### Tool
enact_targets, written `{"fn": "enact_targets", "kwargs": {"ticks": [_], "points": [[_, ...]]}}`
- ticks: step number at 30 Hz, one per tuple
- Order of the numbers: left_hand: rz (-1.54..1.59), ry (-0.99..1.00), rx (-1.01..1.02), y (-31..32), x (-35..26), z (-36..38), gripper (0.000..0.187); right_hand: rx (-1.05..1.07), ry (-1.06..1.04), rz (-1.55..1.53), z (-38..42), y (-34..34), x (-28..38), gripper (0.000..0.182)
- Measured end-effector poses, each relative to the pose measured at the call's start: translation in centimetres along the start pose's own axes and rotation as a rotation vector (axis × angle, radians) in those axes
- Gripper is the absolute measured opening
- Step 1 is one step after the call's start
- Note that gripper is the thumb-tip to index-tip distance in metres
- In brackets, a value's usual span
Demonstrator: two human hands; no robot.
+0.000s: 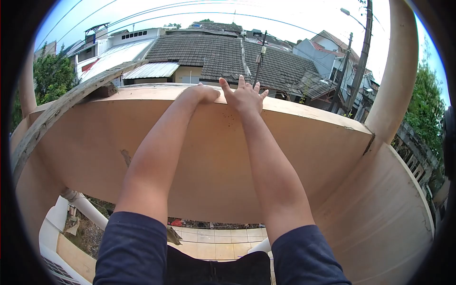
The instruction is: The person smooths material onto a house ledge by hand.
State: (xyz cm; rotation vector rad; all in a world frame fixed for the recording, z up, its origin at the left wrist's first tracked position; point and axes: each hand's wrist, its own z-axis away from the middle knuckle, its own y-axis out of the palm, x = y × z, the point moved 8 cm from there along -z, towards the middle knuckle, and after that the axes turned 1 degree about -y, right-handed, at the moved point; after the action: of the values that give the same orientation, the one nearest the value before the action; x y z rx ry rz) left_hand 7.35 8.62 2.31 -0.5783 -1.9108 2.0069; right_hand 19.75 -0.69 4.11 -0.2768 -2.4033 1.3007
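Observation:
Both arms reach forward to the top of a peach-coloured parapet wall [209, 156]. My left hand [205, 94] bends at the wrist and rests on the wall's top edge; most of its fingers are hidden. Just right of it, my right hand [244, 99] touches the same edge with fingers spread and pointing away, holding nothing. Small dark specks mark the wall face below the hands. To the left, a long weathered wooden plank [71, 102] slants up across the wall top, beside a brick-like block [105, 90].
A round column [394, 71] rises at the right, where a side wall [380, 204] runs back. Below lie a tiled floor [216, 236], a white pipe [90, 209] and rubble. Tiled roofs [194, 50], utility poles [363, 57] and overhead wires stand beyond the wall.

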Motion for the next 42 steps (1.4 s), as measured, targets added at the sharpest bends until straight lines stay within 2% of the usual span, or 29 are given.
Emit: {"fn": "enact_targets", "kwargs": {"ticks": [1,3,4,6,7,9,10,12,13,15,16,18,20,22,24,25,28,29,31,33,35,36,37,38,39,40,41,42], "points": [[-0.005,0.003,-0.003,-0.7,-0.3,1.3,0.056,-0.001,0.012,-0.004,0.0,0.0,-0.1,0.112],[0.18,0.033,0.061,-1.1,-0.9,3.5,0.066,0.009,0.017,-0.001,0.1,0.0,-0.1,0.113],[0.176,0.035,0.064,-0.3,-0.4,1.9,0.066,0.013,0.016,-0.006,0.0,0.0,-0.1,0.112],[-0.033,0.185,-0.037,1.2,0.2,-2.7,0.074,0.019,0.018,-0.014,-0.2,0.1,-0.1,0.112],[-0.037,0.185,-0.031,0.7,-0.6,-0.3,0.074,0.009,-0.018,-0.045,-0.4,0.3,0.0,0.109],[0.083,0.012,-0.123,-0.4,-0.8,4.3,0.07,-0.007,-0.043,-0.085,-0.7,0.5,-0.1,0.105],[0.069,0.019,-0.12,0.4,-0.8,4.9,0.07,-0.013,-0.071,-0.097,-0.7,0.6,0.1,0.104],[-0.006,0.104,-0.28,0.6,-0.7,6.1,0.07,-0.016,-0.102,-0.111,-0.9,1.0,0.1,0.105],[-0.018,0.115,-0.277,1.1,-1.1,6.6,0.07,-0.019,-0.087,-0.117,-0.8,0.7,0.1,0.105],[-0.103,0.076,-0.378,0.9,-1.3,7.5,0.066,0.073,-0.062,-0.061,-0.7,0.9,0.2,0.108],[-0.109,0.084,-0.377,0.5,-1.4,7.1,0.066,0.106,-0.04,-0.04,-0.6,1.0,0.2,0.108],[-0.091,0.146,-0.213,0.1,-1.6,5.3,0.061,0.118,-0.024,-0.04,-0.5,0.7,0.2,0.107],[-0.034,0.122,-0.149,1.2,0.0,-1.2,0.058,0.134,-0.012,-0.047,-0.3,0.7,0.1,0.107],[-0.008,0.095,-0.106,0.8,0.0,-1.6,0.058,0.123,-0.007,-0.062,-0.4,0.9,-0.2,0.107],[0.228,0.058,-0.042,0.3,-0.5,-1.0,0.055,0.104,-0.007,-0.076,-0.7,1.0,-0.2,0.108],[0.232,0.049,-0.05,0.6,-0.3,-1.6,0.055,0.102,-0.019,-0.077,-0.9,1.0,-0.1,0.108],[-0.005,0.028,-0.188,1.0,0.1,-1.8,0.072,0.129,-0.004,-0.093,-1.1,1.2,0.0,0.11],[-0.014,0.02,-0.19,1.4,0.0,-0.8,0.072,0.129,-0.008,-0.104,-1.1,1.2,0.2,0.11],[-0.005,-0.014,-0.318,0.8,-1.2,4.8,0.074,0.137,-0.016,-0.067,-1.1,1.3,0.0,0.109],[-0.052,0.041,-0.377,1.7,-1.6,6.6,0.074,0.144,-0.01,-0.072,-1.0,1.3,-0.1,0.11],[-0.154,-0.003,-0.523,1.5,-1.5,7.4,0.07,0.133,-0.041,-0.076,-1.2,1.4,0.1,0.113],[-0.159,0.008,-0.521,0.9,-1.2,6.8,0.07,0.123,-0.051,-0.072,-0.8,1.0,0.1,0.111],[-0.058,0.039,-0.394,0.7,-0.8,5.3,0.069,0.125,-0.046,-0.066,-0.7,1.5,-0.1,0.111],[0.048,0.063,-0.266,0.7,-0.6,3.9,0.069,-0.069,-0.068,-0.09,-0.6,0.3,0.0,0.11],[0.06,0.058,-0.26,0.0,-0.5,3.0,0.069,-0.258,-0.095,-0.116,-0.1,-0.7,0.2,0.108],[0.159,0.039,-0.203,-0.1,-0.2,2.1,0.068,-0.339,-0.142,-0.091,0.5,-1.0,0.3,0.105],[0.255,0.019,-0.148,0.3,0.2,1.7,0.066,-0.327,-0.15,-0.089,0.8,-0.7,0.2,0.105],[0.259,0.01,-0.146,0.7,0.1,1.7,0.066,-0.432,-0.206,-0.074,1.2,-1.3,0.3,0.103]]}}
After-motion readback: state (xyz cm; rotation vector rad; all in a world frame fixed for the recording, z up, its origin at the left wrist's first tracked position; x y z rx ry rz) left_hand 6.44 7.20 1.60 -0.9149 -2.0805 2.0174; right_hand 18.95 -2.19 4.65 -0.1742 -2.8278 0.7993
